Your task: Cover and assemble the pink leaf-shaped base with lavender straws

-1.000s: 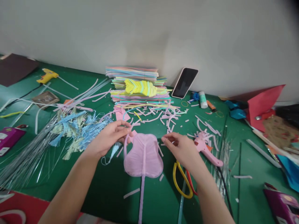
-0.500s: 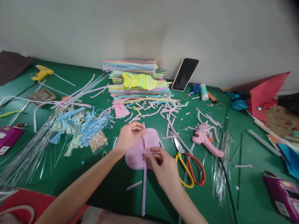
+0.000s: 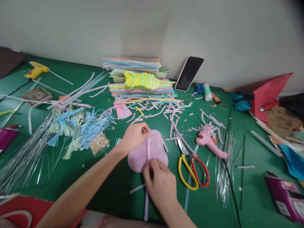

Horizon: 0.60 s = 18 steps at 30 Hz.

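A flat, rounded lilac piece [image 3: 137, 158] with lobed edges lies on the green table in front of me. A lilac pipe-cleaner stem [image 3: 148, 147] runs up its middle and sticks out below, towards me. At the upper end of the stem, my left hand [image 3: 131, 136] pinches with thumb and finger. Lower down, my right hand [image 3: 161, 183] has its fingers closed on the stem by the piece's bottom edge; its fingertips are partly hidden. Scissors [image 3: 193, 172] with one yellow and one red handle lie to the right of my right hand.
Bundles of pipe cleaners [image 3: 133, 65] and a phone [image 3: 190, 73] stand by the wall. A pink glue gun [image 3: 211, 144] with a cable lies right; a yellow one [image 3: 36, 69] lies far left. Blue tassels [image 3: 87, 126], a bead bag [image 3: 99, 142] and lilac offcuts [image 3: 155, 109] are scattered about.
My right hand has moved down the stem to the piece's lower edge. My left hand stays at the top, its fingers slightly more curled. The view has shifted a little.
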### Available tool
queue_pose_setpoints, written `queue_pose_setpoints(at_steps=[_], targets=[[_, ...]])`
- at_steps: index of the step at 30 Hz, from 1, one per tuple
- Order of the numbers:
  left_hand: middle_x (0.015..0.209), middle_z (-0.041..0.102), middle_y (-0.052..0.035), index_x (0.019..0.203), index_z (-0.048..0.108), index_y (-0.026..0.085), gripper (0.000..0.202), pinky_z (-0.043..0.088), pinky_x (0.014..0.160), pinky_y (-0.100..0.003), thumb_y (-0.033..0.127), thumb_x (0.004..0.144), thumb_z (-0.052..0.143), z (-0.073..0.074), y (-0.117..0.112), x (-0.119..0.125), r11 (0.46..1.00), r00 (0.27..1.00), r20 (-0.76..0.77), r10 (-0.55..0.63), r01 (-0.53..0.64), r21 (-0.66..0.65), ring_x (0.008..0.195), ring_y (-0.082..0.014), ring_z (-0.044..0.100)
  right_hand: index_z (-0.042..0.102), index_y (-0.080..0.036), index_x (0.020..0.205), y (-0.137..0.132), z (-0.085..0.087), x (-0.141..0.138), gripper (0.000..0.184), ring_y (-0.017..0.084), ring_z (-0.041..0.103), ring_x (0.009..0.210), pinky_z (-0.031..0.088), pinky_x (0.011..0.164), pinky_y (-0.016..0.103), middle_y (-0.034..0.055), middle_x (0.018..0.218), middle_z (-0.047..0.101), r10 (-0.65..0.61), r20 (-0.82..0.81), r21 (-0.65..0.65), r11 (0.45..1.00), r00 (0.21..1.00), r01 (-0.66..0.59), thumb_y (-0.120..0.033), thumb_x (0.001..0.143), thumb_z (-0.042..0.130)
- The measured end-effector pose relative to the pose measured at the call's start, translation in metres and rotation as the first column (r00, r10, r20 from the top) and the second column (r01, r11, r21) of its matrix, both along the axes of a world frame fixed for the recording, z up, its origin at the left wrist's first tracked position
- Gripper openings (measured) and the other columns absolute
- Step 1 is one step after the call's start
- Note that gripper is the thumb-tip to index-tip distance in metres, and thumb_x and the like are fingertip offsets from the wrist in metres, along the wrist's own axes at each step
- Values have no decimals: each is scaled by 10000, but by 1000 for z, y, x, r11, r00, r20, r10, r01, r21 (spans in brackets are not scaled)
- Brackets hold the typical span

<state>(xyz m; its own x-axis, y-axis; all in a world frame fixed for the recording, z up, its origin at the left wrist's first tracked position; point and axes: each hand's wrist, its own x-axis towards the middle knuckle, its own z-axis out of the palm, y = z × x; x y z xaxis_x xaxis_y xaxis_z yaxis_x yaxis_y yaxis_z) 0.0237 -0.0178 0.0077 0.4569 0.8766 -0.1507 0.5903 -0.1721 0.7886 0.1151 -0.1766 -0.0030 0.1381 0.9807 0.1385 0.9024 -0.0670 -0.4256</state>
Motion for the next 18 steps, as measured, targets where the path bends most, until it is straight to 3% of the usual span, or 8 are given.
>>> queue_pose_setpoints(at_steps=[8,13,18], targets=[[752,682,27,939,654,223,169,441,663,-273,251,774,675,-2,2,-1,997,997,-62,-46,49,63,679,-156,624,490,-205,718,4,2,0,263,133,540,497,271,494,257,-10,623,574,-23,26,-78,997,999,25,-324,944,430],[753,678,15,864,660,217,95,439,663,-272,261,781,668,-3,2,-2,998,999,-34,-34,35,52,702,-163,626,521,-201,701,9,9,0,245,151,577,503,228,490,272,9,615,616,-4,43,-177,984,999,11,-243,924,427],[743,668,25,824,651,219,90,425,650,-267,244,753,701,-4,2,1,999,1000,-15,-14,15,30,702,-157,618,533,-199,681,11,14,-1,246,146,584,477,203,478,265,6,582,646,-30,-31,-299,954,999,20,-271,908,474]])
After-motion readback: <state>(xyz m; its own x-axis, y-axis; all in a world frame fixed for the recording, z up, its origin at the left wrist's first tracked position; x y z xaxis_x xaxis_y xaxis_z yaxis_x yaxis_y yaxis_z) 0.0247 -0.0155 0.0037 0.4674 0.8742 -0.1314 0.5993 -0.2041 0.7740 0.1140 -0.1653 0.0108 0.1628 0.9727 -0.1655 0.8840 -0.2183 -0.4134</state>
